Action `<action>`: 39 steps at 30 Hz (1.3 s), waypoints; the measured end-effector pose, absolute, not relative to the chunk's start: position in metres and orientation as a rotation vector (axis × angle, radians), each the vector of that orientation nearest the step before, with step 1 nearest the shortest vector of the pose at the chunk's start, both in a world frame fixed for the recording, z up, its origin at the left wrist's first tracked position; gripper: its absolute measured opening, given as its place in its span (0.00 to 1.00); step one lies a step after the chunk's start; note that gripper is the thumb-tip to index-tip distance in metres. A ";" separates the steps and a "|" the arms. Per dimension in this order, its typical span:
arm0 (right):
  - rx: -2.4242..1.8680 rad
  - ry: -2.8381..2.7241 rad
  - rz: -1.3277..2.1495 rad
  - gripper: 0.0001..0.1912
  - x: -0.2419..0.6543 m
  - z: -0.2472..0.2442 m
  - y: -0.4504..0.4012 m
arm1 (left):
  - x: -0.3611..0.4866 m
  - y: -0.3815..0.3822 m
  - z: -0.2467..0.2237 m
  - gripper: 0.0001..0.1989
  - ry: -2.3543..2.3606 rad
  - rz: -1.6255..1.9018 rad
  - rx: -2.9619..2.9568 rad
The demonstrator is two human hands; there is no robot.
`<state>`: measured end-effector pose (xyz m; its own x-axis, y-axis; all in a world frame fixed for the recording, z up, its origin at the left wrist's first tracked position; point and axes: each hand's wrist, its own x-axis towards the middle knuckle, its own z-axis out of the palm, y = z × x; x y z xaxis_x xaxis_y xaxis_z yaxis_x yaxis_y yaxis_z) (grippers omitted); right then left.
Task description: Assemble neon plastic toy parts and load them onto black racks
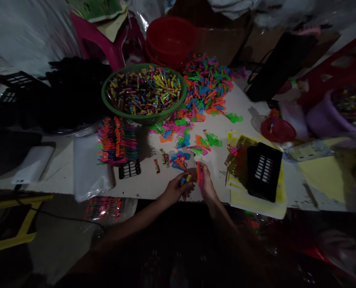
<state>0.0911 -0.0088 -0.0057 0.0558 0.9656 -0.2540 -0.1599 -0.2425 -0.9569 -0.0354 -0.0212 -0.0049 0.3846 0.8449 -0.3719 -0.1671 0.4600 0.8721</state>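
Note:
My left hand (178,189) is closed around a few small wrapped tubes (189,177), one yellow and one blue at the fingers. Beside it, my right hand (207,185) grips flat orange and pink plastic pieces (199,176) upright between thumb and fingers. Just beyond my hands lie blue and orange plastic pieces (180,159). Several loose tubes (156,166) rest to their left on the white table (154,186). Farther off are green and pink pieces (213,140). The exact kind of these small parts is too dim to make out.
A green basin (106,102) full of tubes stands behind, beside a heap of coloured plastic pieces (209,86). At left are filled racks (118,142) and clear plastic bags (90,168). Black trays (263,172) lie on yellow sheets (281,188) at right, near a red bowl (278,130).

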 end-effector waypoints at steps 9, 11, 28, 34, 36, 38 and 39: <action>-1.220 -0.812 1.545 0.35 0.094 0.001 -0.011 | -0.049 -0.028 0.012 0.28 0.947 0.751 0.875; -1.282 -0.779 1.397 0.36 0.094 0.001 -0.010 | -0.052 -0.028 0.013 0.26 0.960 0.743 0.876; -1.465 -0.898 1.109 0.36 0.083 0.012 -0.027 | -0.060 -0.032 0.021 0.21 1.010 0.558 1.268; -1.666 -1.119 1.022 0.35 0.121 0.003 -0.005 | -0.060 -0.026 0.011 0.26 0.929 0.552 1.187; -1.873 -1.262 0.691 0.33 0.144 0.004 0.006 | -0.068 -0.021 0.001 0.26 1.045 0.650 1.105; -2.018 -1.345 0.253 0.30 0.152 0.005 0.015 | -0.077 -0.016 -0.010 0.23 1.250 0.775 1.039; -2.034 -1.409 0.102 0.27 0.149 0.005 0.018 | -0.081 -0.014 -0.015 0.21 1.339 0.819 1.022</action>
<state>0.1485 0.0177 0.0045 0.4183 0.8605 0.2909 0.8097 -0.2082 -0.5486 -0.0813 -0.0135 -0.0147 0.0889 0.9236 -0.3728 0.0881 0.3655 0.9266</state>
